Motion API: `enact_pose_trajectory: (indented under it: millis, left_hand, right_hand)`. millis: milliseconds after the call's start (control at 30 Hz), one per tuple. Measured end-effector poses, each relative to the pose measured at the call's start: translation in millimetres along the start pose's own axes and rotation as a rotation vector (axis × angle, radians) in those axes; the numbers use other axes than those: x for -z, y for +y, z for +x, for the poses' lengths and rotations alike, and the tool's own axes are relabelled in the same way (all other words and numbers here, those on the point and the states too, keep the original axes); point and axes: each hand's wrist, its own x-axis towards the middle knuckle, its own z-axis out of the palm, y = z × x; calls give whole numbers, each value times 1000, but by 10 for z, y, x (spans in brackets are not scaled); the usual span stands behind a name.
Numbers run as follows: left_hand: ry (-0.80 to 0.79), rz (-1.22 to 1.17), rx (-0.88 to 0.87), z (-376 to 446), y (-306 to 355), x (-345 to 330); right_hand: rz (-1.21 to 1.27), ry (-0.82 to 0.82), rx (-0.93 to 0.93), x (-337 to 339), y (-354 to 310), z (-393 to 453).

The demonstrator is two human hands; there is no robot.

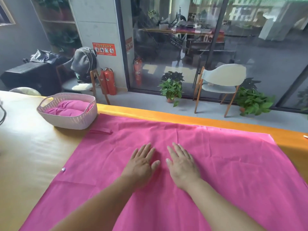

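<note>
Pink cloth [208,164] lies spread flat over the table [33,155], reaching from its near edge almost to its far edge. The left hand [141,162] and right hand [182,162] rest palms down at the cloth's middle, just beside each other, fingers straight and slightly spread. A basket [70,117] holding folded pink cloth stands near the far left corner.

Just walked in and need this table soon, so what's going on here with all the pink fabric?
A person has a large pink cloth spread flat over the yellow-covered table. Both the left hand and the right hand lie palm down, fingers straight, side by side near the cloth's middle, apparently smoothing it. No fold has been made yet. At the table's far left a pale basket holds another bundled pink cloth.
</note>
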Motion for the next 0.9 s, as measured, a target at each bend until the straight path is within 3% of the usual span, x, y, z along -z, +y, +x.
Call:
enact_pose_trajectory:
  millis: [433, 533, 600, 900]
  left_hand:
    - [20, 42, 243, 1372, -1591, 349]
    - [230, -53, 213, 1409, -1669, 411]
    - [314, 6, 247, 1387, -1714, 484]
    - [37, 245, 206, 1428, -1866, 862]
  right_hand:
    - [-40, 17, 66, -260, 146, 344]
    - [-41, 51, 63, -283, 155, 348]
    - [-49, 52, 71, -283, 160, 340]
    - [-122, 83, 51, -318, 165, 347]
